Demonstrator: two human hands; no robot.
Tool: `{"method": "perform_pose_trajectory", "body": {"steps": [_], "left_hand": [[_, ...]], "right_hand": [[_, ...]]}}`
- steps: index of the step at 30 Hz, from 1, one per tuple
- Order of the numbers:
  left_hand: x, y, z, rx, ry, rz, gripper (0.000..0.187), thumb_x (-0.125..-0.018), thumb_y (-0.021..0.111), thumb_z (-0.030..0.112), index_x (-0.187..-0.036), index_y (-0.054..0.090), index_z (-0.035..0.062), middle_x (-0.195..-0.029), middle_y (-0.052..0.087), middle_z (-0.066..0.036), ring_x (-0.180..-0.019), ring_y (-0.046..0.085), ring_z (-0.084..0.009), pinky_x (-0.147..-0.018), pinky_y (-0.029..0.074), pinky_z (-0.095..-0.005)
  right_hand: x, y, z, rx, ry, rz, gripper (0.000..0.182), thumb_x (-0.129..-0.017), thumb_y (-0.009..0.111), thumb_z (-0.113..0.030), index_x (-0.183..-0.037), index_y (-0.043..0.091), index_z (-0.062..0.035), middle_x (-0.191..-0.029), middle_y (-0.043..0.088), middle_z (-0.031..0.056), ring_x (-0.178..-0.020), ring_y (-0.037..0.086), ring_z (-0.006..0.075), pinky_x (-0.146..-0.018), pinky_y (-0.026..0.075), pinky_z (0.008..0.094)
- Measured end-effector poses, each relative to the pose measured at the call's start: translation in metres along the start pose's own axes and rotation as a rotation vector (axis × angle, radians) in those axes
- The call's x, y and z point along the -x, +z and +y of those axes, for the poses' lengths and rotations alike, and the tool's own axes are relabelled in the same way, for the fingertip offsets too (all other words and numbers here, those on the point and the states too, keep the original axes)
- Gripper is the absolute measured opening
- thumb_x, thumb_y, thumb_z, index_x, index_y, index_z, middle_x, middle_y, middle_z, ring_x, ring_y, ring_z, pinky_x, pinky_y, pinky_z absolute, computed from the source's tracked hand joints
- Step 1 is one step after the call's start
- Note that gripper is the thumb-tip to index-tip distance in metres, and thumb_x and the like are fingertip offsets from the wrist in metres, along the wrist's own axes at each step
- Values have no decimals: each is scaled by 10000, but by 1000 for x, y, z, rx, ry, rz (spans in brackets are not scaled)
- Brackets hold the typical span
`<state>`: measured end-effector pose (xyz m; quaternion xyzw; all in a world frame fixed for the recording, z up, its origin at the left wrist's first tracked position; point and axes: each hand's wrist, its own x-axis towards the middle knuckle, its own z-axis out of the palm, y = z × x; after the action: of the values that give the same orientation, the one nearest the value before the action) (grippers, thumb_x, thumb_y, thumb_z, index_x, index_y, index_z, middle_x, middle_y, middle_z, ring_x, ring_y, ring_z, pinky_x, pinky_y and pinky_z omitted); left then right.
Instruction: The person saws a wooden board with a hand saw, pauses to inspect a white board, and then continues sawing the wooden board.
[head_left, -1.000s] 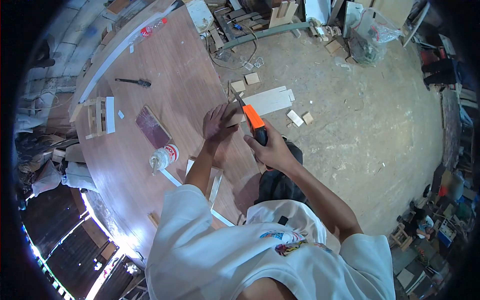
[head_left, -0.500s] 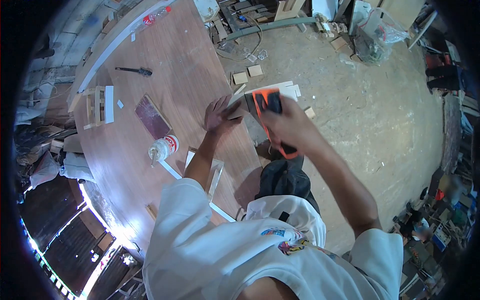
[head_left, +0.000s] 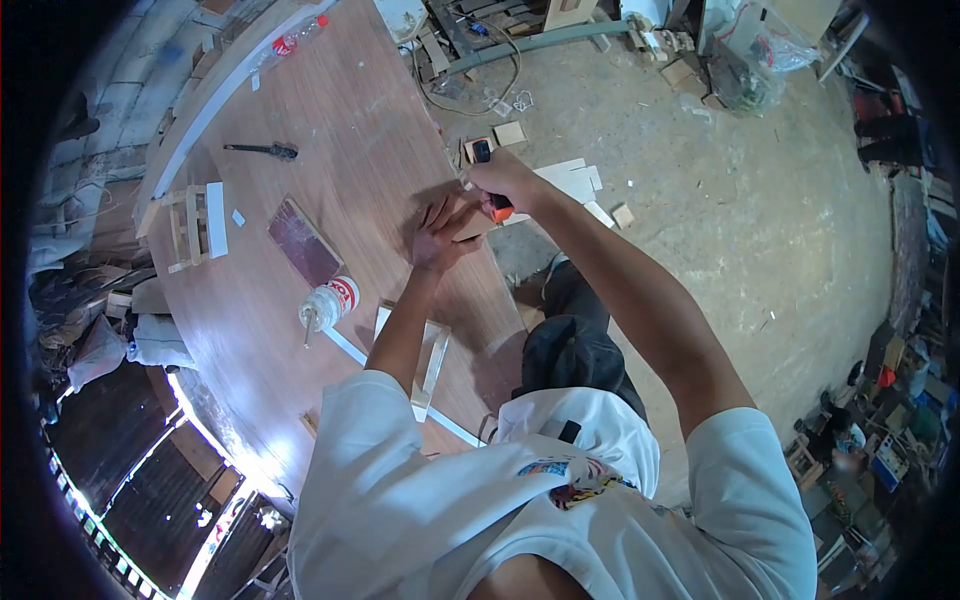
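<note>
My left hand (head_left: pixel 440 232) grips a small flat piece of wood (head_left: pixel 474 228) at the table's right edge, pressing it against the top. Its fingers lie over the far part of the wood, and the thumb runs along the near side. Just right of it, my right hand (head_left: pixel 508 184) is closed around the orange and black handle of a handsaw (head_left: pixel 501 210). Most of the saw's blade is hidden behind the hand and the wood. The hands are close together over the edge.
On the wooden table (head_left: pixel 370 200) are a glue bottle (head_left: pixel 330 302), a dark red-brown block (head_left: pixel 304 243), a black tool (head_left: pixel 262 151), a small wooden frame (head_left: pixel 188 228) and a plastic bottle (head_left: pixel 300 36). Pale boards (head_left: pixel 568 182) and offcuts (head_left: pixel 509 133) lie on the floor.
My right hand has moved forward and left with the handsaw, toward the wood and the left hand. My left hand stays on the wood.
</note>
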<state>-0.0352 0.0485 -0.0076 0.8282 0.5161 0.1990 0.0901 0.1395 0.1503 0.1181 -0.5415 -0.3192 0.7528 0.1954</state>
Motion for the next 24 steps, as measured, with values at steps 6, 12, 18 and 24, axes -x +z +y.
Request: {"method": "perform_pose_trajectory", "body": {"steps": [6, 12, 18, 24], "left_hand": [[-3, 0, -1, 11, -56, 25, 618, -632, 754, 454, -1213, 615, 297, -1385, 467, -42, -1279, 438, -233, -1038, 359, -447], [-17, -34, 23, -47, -197, -118, 510, -677, 738, 408, -1158, 640, 269, -1399, 448, -55, -1296, 410, -231, -1050, 334, -414], [-1, -7, -5, -229, 21, -45, 260, -599, 744, 305, -690, 666, 74, -1322, 530, -126, -1246, 460, -272, -1043, 332, -424], [-1, -8, -3, -165, 13, 0, 165, -606, 728, 208, -703, 685, 82, -1320, 530, -129, -1266, 445, -271, -1047, 330, -436]], "right_hand": [[17, 9, 19, 281, -111, 120, 103, -787, 568, -100, -764, 507, -21, -529, 493, 56, -388, 489, 156, -353, 387, 322], [80, 8, 87, 214, -264, 256, 142, -752, 632, -130, -746, 531, -31, -578, 512, 38, -510, 517, 111, -478, 437, 306], [96, -1, 228, 158, -515, 156, 148, -783, 639, 71, -764, 528, -25, -715, 547, 0, -682, 550, 64, -686, 504, 227], [97, 21, 222, -238, -562, 184, 169, -767, 697, -25, -753, 529, -18, -640, 541, 41, -603, 487, 82, -585, 443, 257]]}}
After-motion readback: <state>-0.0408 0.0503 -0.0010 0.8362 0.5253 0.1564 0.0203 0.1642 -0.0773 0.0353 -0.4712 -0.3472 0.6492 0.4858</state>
